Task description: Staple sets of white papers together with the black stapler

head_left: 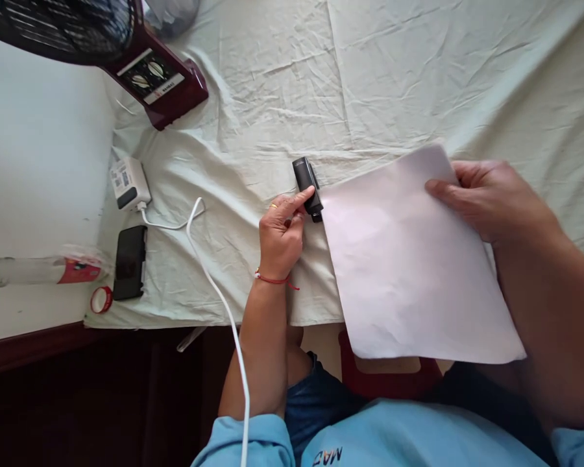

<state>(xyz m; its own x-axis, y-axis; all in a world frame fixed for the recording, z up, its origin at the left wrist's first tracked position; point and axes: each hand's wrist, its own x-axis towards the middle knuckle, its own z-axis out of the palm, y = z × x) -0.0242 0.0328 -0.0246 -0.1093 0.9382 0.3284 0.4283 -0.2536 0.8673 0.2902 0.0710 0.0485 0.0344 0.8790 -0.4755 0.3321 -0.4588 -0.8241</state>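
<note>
A wrinkled pale green cloth (pixel 282 97) covers the tabletop. Near its front edge, a large white sheet of paper (pixel 409 266) overhangs, pinched at its far right corner by the right hand (pixel 486 201). At the sheet's far left corner lies a small black stapler (pixel 307 188), the left hand (pixel 282 230) closed on it with forefinger on top. Leftward, a dark red fan base (pixel 160 81) carries an unreadable label; a white adapter (pixel 129 183), black phone (pixel 130 261).

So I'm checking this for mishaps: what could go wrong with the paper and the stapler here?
The left hand touches the black stapler with only fingertips, so it might slip off the paper's corner. The white paper overhangs the table edge, pinched by the right hand, and could sag or crease. The white cable by the wrist could snag.
</note>
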